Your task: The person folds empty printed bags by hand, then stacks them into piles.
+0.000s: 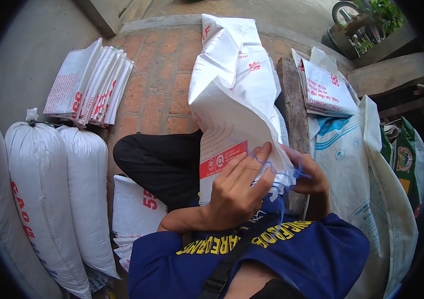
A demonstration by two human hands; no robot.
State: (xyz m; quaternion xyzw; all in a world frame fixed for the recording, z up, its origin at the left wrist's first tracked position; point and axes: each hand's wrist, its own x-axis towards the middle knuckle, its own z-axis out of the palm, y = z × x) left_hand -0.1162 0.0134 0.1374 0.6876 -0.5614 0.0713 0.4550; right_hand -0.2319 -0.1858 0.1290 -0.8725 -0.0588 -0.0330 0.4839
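A white woven sack with red print lies across my lap and stretches away over the bricks. My left hand rests on its near part, fingers stretched out and slightly apart, thumb close to the gathered edge. Blue string crosses the fingers of that hand and hangs in loose strands near the bunched edge. On the other side of that edge, my right hand is curled around the sack; its fingertips are partly hidden and the string beside it is blurred.
Filled white sacks stand on the left, below a stack of folded sacks. More folded sacks lie by my leg. At right are a wooden beam, another folded stack and a large pale sack.
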